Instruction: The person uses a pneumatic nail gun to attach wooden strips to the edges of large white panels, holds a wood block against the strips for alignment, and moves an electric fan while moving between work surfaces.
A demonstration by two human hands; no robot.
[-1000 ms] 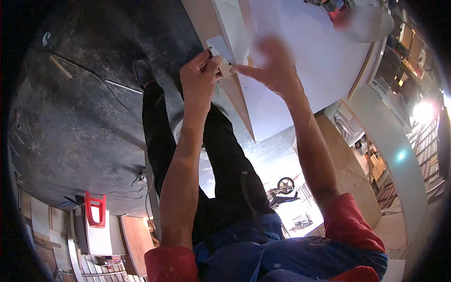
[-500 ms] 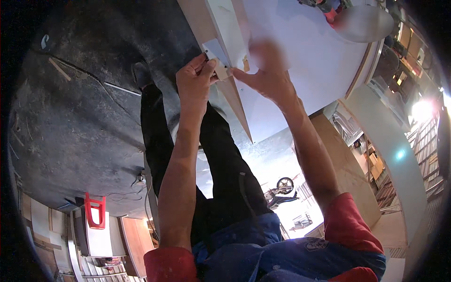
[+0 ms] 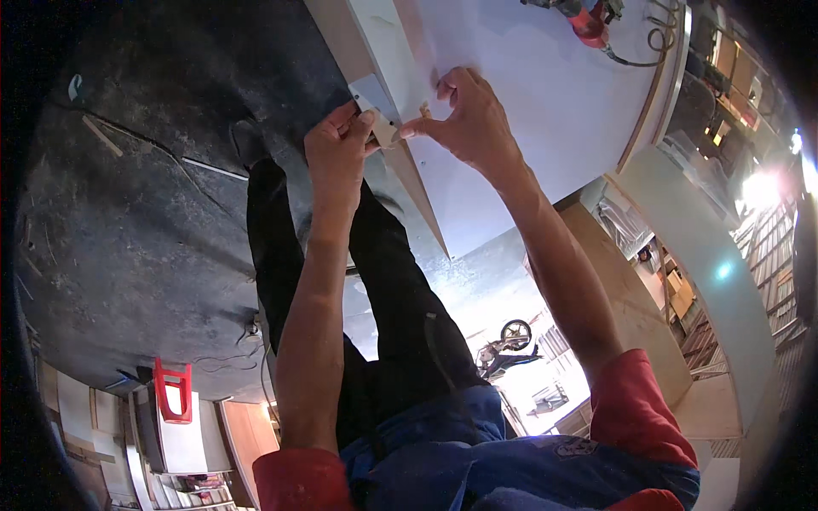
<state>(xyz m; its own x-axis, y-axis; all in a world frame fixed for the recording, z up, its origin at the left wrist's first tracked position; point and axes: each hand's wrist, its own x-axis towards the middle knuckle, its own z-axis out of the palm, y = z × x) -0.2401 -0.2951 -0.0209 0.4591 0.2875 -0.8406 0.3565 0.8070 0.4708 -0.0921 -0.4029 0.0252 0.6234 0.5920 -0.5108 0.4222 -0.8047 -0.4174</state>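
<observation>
My left hand [image 3: 334, 157] pinches a small flat white plate [image 3: 371, 95] between thumb and fingers. The plate has dark spots near its corners and lies across the long edge of a large white panel [image 3: 528, 128]. My right hand [image 3: 473, 123] is over the panel, its thumb stretched to the plate's near right corner and its fingers bent, apart from the thumb. Nothing shows in its grasp. A small tan piece [image 3: 425, 110] shows between the thumb and the bent fingers; whether it lies on the panel I cannot tell.
A red power tool [image 3: 588, 25] with a coiled cord lies at the panel's far right. Thin strips [image 3: 213, 169] and a cable lie on the dark floor [image 3: 162, 221] to the left. A red stool [image 3: 174, 392] stands lower left; a motorcycle [image 3: 511, 345] is behind.
My right fingers have drawn in and bent, while the thumb stays by the plate. The left hand keeps its pinch. The whole view has shifted slightly.
</observation>
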